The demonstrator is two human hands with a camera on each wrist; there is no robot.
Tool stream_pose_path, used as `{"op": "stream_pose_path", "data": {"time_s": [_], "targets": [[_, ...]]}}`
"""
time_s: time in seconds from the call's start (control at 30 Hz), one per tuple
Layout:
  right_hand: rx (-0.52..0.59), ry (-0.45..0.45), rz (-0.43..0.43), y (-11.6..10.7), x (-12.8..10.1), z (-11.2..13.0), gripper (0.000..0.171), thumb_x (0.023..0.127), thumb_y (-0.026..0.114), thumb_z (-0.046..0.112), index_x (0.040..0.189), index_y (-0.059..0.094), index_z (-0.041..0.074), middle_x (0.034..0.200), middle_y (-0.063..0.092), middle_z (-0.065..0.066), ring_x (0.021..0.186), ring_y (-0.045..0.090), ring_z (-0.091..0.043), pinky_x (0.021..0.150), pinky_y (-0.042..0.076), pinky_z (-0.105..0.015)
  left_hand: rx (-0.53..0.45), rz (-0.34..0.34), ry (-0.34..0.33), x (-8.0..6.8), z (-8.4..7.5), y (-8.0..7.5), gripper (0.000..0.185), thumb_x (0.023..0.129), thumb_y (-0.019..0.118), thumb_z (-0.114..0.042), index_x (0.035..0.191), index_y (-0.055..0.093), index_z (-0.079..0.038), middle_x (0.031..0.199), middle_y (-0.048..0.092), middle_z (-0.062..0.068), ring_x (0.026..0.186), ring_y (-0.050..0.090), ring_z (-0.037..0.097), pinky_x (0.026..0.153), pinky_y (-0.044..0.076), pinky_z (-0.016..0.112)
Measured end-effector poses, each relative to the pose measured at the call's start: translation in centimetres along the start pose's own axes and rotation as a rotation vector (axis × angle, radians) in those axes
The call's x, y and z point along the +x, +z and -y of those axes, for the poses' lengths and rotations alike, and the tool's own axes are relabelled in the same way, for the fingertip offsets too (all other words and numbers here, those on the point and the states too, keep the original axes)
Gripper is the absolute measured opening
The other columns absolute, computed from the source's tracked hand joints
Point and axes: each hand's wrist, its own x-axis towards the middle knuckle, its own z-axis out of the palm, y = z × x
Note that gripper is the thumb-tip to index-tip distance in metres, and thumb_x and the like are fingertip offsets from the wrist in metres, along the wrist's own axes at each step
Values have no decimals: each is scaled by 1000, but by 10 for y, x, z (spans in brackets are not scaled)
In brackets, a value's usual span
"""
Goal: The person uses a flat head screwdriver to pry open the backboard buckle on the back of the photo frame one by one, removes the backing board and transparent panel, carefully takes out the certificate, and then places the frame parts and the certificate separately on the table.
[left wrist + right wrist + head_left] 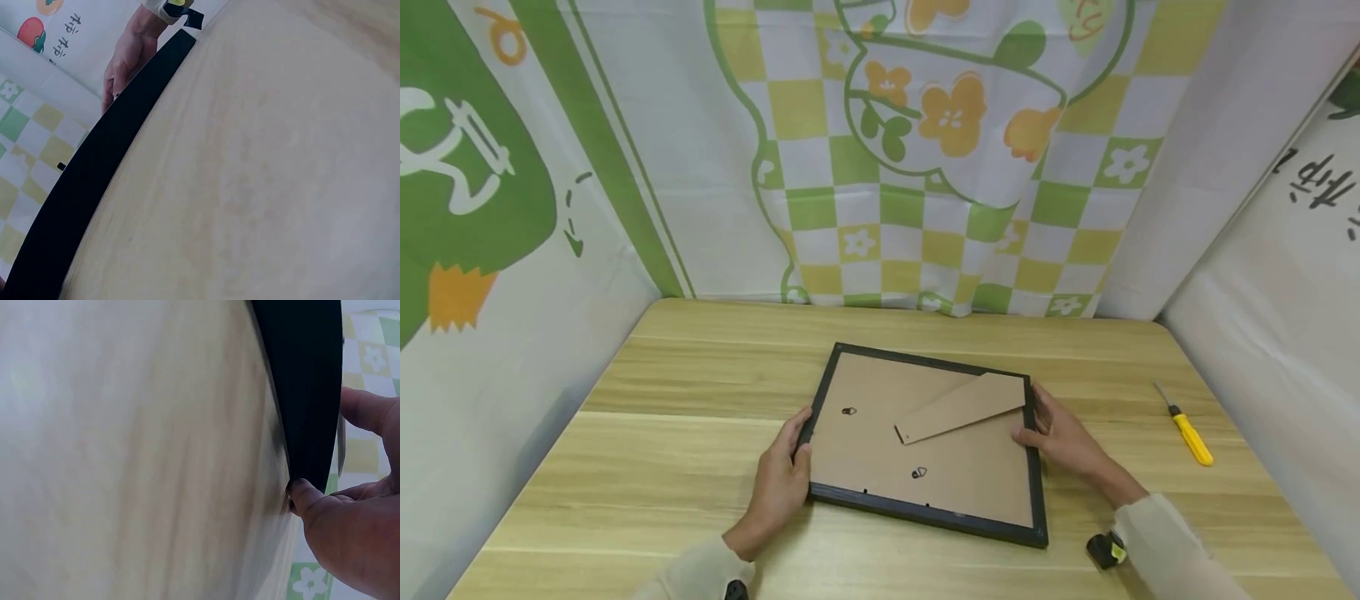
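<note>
Your left hand [780,483] rests on the wooden table [647,467] at the left edge of the black picture frame [925,510], which lies face down near the middle of the table with its brown backing board [880,450] turned up. The fingers of that hand lie close together along the outside of the frame's left rail, while the thumb comes over the top of the rail and touches it, so you hold the edge lightly between thumb and fingers. Your right hand [1060,437] sits at the opposite side, on the right rail; its fingers [1026,433] curl over the rail toward the backing board and the hand grips that edge. In the right wrist view the thumb [306,495] presses against the dark edge of the frame [303,387], with another finger showing behind it, so that the rail is pinched between them; the view is blurred and shows little more. In the left wrist view the frame [94,181] runs as a dark band across the table [262,169], and your right hand [128,56] shows at its far end; your left hand itself is not in that view. On the backing board a brown easel stand [962,406] lies slanted, from the centre toward the upper right corner, and two small hanging hooks [848,411] sit on the board. A screwdriver with a yellow handle [1186,428] lies on the table well apart to the right of your right hand. A patterned green, yellow and white cloth [910,150] hangs behind the table.
</note>
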Motion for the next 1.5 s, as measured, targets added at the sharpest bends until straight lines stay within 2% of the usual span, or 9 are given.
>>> {"op": "stream_pose_path", "data": {"time_s": [0.13, 0.27, 0.63, 0.73, 0.9, 1.2, 1.27, 1.37, 1.5], "targets": [[14, -23, 4, 4, -2, 0, 94, 92, 68, 17, 157, 1, 0, 161, 10, -29, 148, 16, -47, 117, 22, -56, 6, -28, -18, -4, -2, 3, 49, 98, 41, 10, 146, 40, 0, 150, 38, 27, 139, 38, 36, 110, 36, 42], [53, -35, 10, 6, -3, 0, 90, 94, 64, 9, 156, 0, -2, 161, 10, -30, 147, 15, -48, 117, 23, -56, 24, -54, -15, -6, -4, 6, 49, 96, 42, 12, 145, 40, 3, 150, 38, 29, 138, 39, 39, 110, 36, 43], [115, 15, 23, 7, -1, 0, 79, 98, 52, 1, 157, -1, 1, 163, 3, -25, 149, 7, -46, 120, 16, -56, 25, -65, -71, -14, -8, 8, 50, 97, 41, 9, 147, 39, -1, 150, 38, 27, 139, 38, 38, 111, 35, 44], [132, 28, 27, 7, 0, 1, 78, 98, 50, 1, 158, -1, 4, 163, 3, -24, 149, 7, -46, 119, 17, -57, 30, -51, -74, -15, -9, 7, 51, 97, 41, 9, 147, 38, 0, 149, 38, 29, 138, 39, 38, 110, 36, 46], [149, 44, 30, 7, 1, 1, 77, 99, 48, 0, 158, 0, 8, 164, 6, -22, 149, 11, -45, 118, 21, -54, -5, 1, -81, -9, -9, 2, 54, 95, 43, 9, 148, 34, 1, 150, 38, 29, 141, 38, 37, 112, 36, 46], [183, 28, 49, 10, 4, 0, 77, 99, 44, -2, 159, -1, 12, 164, 6, -23, 148, 18, -45, 114, 30, -55, -134, 86, -80, -5, -2, -1, 61, 96, 40, 8, 154, 23, -2, 159, 24, 26, 149, 23, 36, 120, 23, 48], [168, 24, 46, 10, 6, 1, 77, 98, 45, -2, 159, -1, 10, 164, 6, -23, 148, 16, -45, 115, 29, -55, -148, 91, -74, -5, -1, -1, 61, 97, 39, 8, 154, 23, -3, 161, 21, 25, 150, 20, 36, 121, 20, 49], [79, -7, 13, 10, 8, 6, 78, 97, 49, -2, 158, 1, 3, 162, 9, -26, 148, 16, -45, 117, 26, -56, -165, 94, -71, -5, 0, 0, 60, 97, 37, 8, 154, 22, -3, 162, 18, 24, 150, 18, 36, 121, 18, 49], [-180, -78, -85, 14, 12, 23, 81, 94, 59, 4, 155, 7, -6, 160, 13, -30, 147, 18, -47, 118, 23, -61, -175, 90, -77, -5, 1, 0, 60, 97, 36, 8, 155, 22, -4, 162, 19, 22, 150, 19, 34, 121, 19, 48]]}}
